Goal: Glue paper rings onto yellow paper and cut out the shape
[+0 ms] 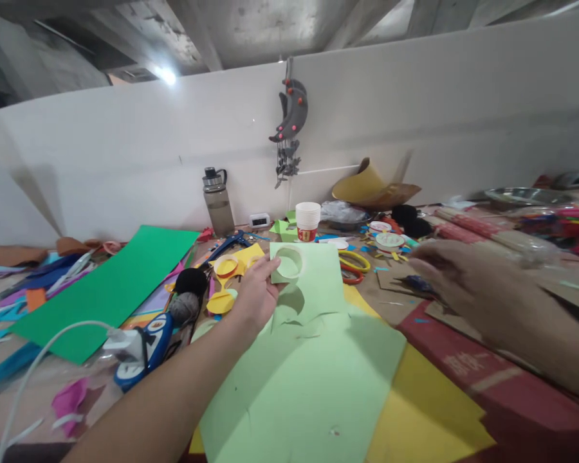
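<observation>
My left hand (pixel 258 294) pinches the left edge of a light green paper piece (pixel 321 273), raised over the work surface. A round pale outline (pixel 289 263) marks the paper beside my fingertips; whether it is a cut-out or a ring I cannot tell. Beneath lies a larger light green sheet (pixel 313 392) on top of yellow paper (pixel 424 405). My right hand (pixel 456 283) hovers at the right, apart from the paper and smeared by motion, so its fingers are unclear. Yellow-handled scissors (pixel 354 260) and red-handled scissors (pixel 351 277) lie just behind the paper.
Stacked paper cups (pixel 307 222) and a water bottle (pixel 219 202) stand at the back. A glue gun (pixel 231 245), yellow cut paper (pixel 222 302) and a blue power strip (pixel 149 350) with a white cable lie left. Green card (pixel 116 289) is farther left; a red box (pixel 506 379) is right.
</observation>
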`<act>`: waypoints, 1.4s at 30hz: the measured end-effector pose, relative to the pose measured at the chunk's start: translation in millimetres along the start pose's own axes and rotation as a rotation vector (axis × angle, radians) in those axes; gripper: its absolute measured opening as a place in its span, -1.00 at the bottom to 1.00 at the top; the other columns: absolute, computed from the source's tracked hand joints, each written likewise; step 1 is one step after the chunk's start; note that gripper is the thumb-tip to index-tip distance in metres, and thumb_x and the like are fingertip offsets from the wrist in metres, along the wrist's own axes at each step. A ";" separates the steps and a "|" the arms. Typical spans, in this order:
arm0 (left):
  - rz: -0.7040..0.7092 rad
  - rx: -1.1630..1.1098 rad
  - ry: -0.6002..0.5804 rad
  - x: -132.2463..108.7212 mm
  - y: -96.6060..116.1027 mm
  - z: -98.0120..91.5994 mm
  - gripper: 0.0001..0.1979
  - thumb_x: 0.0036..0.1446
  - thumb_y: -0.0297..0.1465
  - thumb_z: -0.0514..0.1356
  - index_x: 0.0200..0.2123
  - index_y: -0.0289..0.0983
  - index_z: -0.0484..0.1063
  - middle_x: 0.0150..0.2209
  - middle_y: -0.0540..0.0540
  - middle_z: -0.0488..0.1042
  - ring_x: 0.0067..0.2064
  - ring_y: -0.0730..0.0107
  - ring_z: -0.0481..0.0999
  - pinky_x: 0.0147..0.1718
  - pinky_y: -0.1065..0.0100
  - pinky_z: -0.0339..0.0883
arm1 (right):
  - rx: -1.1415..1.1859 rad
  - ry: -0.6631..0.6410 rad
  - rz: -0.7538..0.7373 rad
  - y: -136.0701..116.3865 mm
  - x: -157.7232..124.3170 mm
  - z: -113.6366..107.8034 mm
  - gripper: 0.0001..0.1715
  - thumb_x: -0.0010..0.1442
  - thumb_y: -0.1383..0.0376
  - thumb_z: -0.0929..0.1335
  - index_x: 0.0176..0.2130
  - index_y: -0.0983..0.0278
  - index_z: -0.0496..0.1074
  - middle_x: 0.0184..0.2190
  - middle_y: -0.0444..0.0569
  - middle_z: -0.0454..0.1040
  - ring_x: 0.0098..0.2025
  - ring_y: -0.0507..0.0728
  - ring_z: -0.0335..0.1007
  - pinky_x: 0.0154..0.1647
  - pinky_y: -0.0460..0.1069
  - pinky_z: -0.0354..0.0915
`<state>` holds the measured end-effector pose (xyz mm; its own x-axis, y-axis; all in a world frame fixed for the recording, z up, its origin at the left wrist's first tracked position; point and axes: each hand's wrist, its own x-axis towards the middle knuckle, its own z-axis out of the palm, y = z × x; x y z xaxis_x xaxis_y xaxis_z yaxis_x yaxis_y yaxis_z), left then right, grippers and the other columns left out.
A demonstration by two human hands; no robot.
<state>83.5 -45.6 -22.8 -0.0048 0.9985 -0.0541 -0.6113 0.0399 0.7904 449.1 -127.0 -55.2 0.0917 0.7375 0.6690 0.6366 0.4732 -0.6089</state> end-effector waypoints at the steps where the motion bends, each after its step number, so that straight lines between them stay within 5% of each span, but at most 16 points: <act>1: 0.005 -0.004 -0.017 -1.7 -0.5 1.1 -0.87 0.06 -0.51 0.25 -0.26 -0.34 0.49 -0.19 -0.12 0.59 -0.18 0.34 0.56 -0.12 0.24 0.45 | -0.008 -0.009 -0.020 -26.5 25.8 26.8 -0.75 0.11 0.06 0.41 -0.36 0.18 0.53 -0.44 0.08 0.49 -0.43 0.13 0.41 -0.50 0.05 0.21; 5: -0.001 -0.010 -0.106 -6.5 -1.2 4.0 -0.86 0.08 -0.50 0.25 -0.24 -0.32 0.50 -0.20 -0.08 0.58 -0.22 0.42 0.56 -0.18 0.37 0.44 | -0.003 -0.071 -0.153 -99.4 89.9 129.7 -0.78 0.15 0.11 0.39 -0.30 0.18 0.54 -0.40 0.06 0.51 -0.37 0.15 0.42 -0.42 0.05 0.27; 9: 0.007 -0.007 -0.147 -8.0 -0.6 5.2 -0.86 0.07 -0.49 0.28 -0.24 -0.31 0.50 -0.23 -0.05 0.58 -0.28 0.47 0.55 -0.25 0.43 0.43 | -0.008 -0.144 -0.246 -112.3 97.5 176.5 -0.85 0.17 0.23 0.36 -0.32 0.21 0.53 -0.36 0.04 0.52 -0.36 0.15 0.42 -0.38 0.03 0.29; 22: 0.037 0.021 -0.230 -12.4 -1.3 8.8 -0.75 0.07 -0.46 0.29 -0.12 -0.27 0.50 -0.10 -0.11 0.57 -0.16 0.37 0.55 -0.22 0.41 0.40 | -0.002 -0.161 -0.318 -110.3 95.9 176.6 -0.85 0.21 0.36 0.31 -0.36 0.21 0.47 -0.41 -0.02 0.48 -0.39 0.11 0.38 -0.40 0.00 0.27; 42: -0.050 -0.050 -0.187 -14.5 1.1 10.8 -0.87 0.04 -0.48 0.31 -0.28 -0.34 0.50 -0.29 -0.07 0.59 -0.32 0.45 0.57 -0.26 0.43 0.42 | 0.010 -0.126 -0.317 -109.3 89.3 175.5 -0.86 0.24 0.30 0.33 -0.32 0.13 0.50 -0.38 -0.03 0.54 -0.35 0.18 0.45 -0.35 0.07 0.33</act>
<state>91.4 -59.6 -14.6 0.1707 0.9850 0.0250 -0.6454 0.0926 0.7582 253.4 -28.4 -3.7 -0.2049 0.6066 0.7681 0.6108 0.6925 -0.3839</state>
